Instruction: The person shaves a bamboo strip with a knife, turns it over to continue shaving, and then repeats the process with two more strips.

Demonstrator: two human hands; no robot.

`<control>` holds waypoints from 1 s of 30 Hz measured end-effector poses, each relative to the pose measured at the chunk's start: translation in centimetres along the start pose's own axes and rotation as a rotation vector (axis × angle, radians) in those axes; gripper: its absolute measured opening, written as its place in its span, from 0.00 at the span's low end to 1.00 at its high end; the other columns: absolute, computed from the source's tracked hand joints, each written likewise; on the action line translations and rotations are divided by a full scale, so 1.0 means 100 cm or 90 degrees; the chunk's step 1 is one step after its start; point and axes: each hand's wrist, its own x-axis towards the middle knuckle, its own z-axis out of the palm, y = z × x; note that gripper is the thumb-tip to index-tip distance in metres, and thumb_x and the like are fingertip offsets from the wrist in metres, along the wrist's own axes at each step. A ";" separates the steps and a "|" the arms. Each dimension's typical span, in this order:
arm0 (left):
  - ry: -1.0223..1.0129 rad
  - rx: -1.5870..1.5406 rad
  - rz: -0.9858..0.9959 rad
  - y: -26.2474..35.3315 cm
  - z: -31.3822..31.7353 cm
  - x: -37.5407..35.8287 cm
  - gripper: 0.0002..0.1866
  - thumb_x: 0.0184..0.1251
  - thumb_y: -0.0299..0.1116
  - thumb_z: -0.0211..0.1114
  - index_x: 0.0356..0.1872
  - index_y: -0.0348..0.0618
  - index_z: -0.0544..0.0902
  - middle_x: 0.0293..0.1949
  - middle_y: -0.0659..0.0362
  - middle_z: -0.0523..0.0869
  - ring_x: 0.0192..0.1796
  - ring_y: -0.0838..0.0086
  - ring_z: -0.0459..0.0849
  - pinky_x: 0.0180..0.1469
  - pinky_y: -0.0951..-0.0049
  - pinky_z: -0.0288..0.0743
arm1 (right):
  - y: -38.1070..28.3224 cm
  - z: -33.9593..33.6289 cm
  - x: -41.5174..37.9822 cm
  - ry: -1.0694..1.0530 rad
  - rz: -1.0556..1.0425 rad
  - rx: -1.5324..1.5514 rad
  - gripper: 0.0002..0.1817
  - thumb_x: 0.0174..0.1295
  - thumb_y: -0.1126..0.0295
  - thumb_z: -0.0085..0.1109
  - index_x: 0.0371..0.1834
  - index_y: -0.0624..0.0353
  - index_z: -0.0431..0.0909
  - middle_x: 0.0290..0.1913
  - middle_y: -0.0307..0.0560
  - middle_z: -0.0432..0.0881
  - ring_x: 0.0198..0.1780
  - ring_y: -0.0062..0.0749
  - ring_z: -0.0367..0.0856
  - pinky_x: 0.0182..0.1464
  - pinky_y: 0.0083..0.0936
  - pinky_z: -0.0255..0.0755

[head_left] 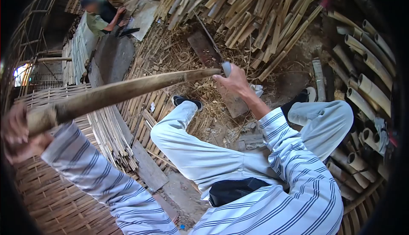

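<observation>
A long piece of bamboo (128, 91) stretches across the view, thick at the left and narrow at the right. At the far left edge my left hand (19, 134) is wrapped round its thick end, partly blurred. My right hand (234, 81) is closed at the narrow tip, its thumb just below the bamboo. Something grey (226, 68) covers or lies against a finger there; what it is cannot be made out. Beneath the right hand, a dark flat board (232, 100) rests among shavings on the ground, between my spread legs.
Split bamboo strips (251, 13) are heaped ahead. Cut bamboo tubes (375, 92) lie stacked at the right. Woven bamboo matting (64, 192) and thin strips (108, 137) are at the left. Another person (100, 19) sits at the upper left, hands near a pale sheet.
</observation>
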 end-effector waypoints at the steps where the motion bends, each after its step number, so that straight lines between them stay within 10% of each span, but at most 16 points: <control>1: 0.051 0.177 -0.022 0.008 -0.004 0.008 0.17 0.58 0.52 0.56 0.20 0.52 0.70 0.14 0.68 0.64 0.16 0.83 0.65 0.33 0.84 0.68 | -0.029 -0.014 -0.005 0.020 -0.030 0.005 0.27 0.51 0.50 0.72 0.41 0.62 0.76 0.33 0.52 0.83 0.33 0.35 0.83 0.36 0.31 0.76; 6: 0.410 0.480 -0.019 -0.092 0.104 0.057 0.28 0.59 0.51 0.51 0.44 0.29 0.71 0.39 0.46 0.75 0.43 0.58 0.75 0.51 0.61 0.70 | -0.097 -0.052 -0.023 0.052 -0.134 0.118 0.24 0.50 0.56 0.77 0.36 0.58 0.72 0.28 0.38 0.81 0.32 0.21 0.81 0.34 0.22 0.75; 9: 0.285 0.402 -0.131 -0.096 0.085 0.092 0.34 0.64 0.48 0.48 0.55 0.20 0.70 0.50 0.35 0.77 0.58 0.43 0.75 0.66 0.46 0.64 | -0.109 -0.065 -0.030 0.056 -0.138 0.108 0.24 0.50 0.55 0.77 0.35 0.58 0.72 0.32 0.41 0.84 0.37 0.21 0.84 0.34 0.21 0.76; 13: -0.085 0.084 -0.319 -0.115 0.086 0.117 0.31 0.65 0.50 0.50 0.53 0.25 0.74 0.42 0.45 0.82 0.54 0.51 0.79 0.67 0.49 0.65 | -0.139 -0.076 -0.034 0.068 -0.186 0.236 0.29 0.46 0.60 0.80 0.39 0.63 0.69 0.44 0.58 0.84 0.46 0.35 0.86 0.45 0.28 0.82; 15: 0.195 0.275 -0.139 -0.151 0.154 0.114 0.27 0.62 0.55 0.49 0.27 0.39 0.83 0.19 0.56 0.80 0.26 0.64 0.81 0.38 0.58 0.79 | -0.158 -0.074 -0.028 0.055 -0.215 0.291 0.35 0.43 0.61 0.82 0.45 0.66 0.67 0.48 0.64 0.82 0.51 0.43 0.84 0.52 0.34 0.81; 21: 0.010 0.184 -0.232 -0.170 0.181 0.136 0.30 0.62 0.52 0.44 0.36 0.31 0.83 0.26 0.50 0.84 0.31 0.58 0.84 0.42 0.55 0.79 | -0.204 -0.076 -0.003 0.013 -0.270 0.294 0.34 0.38 0.60 0.84 0.42 0.65 0.71 0.45 0.60 0.84 0.48 0.38 0.85 0.52 0.31 0.81; 25: -0.080 0.092 -0.321 -0.182 0.177 0.150 0.33 0.62 0.53 0.45 0.46 0.28 0.80 0.37 0.44 0.87 0.37 0.56 0.85 0.44 0.57 0.79 | -0.209 -0.084 0.007 0.081 -0.286 0.114 0.29 0.41 0.55 0.82 0.36 0.59 0.74 0.33 0.43 0.86 0.35 0.27 0.86 0.35 0.22 0.78; 30: 0.126 0.311 -0.130 -0.194 0.203 0.143 0.26 0.72 0.48 0.48 0.58 0.35 0.73 0.47 0.46 0.82 0.43 0.59 0.83 0.47 0.58 0.78 | -0.212 -0.095 0.011 0.247 -0.206 0.031 0.27 0.41 0.46 0.80 0.26 0.56 0.76 0.24 0.36 0.82 0.26 0.23 0.81 0.28 0.24 0.75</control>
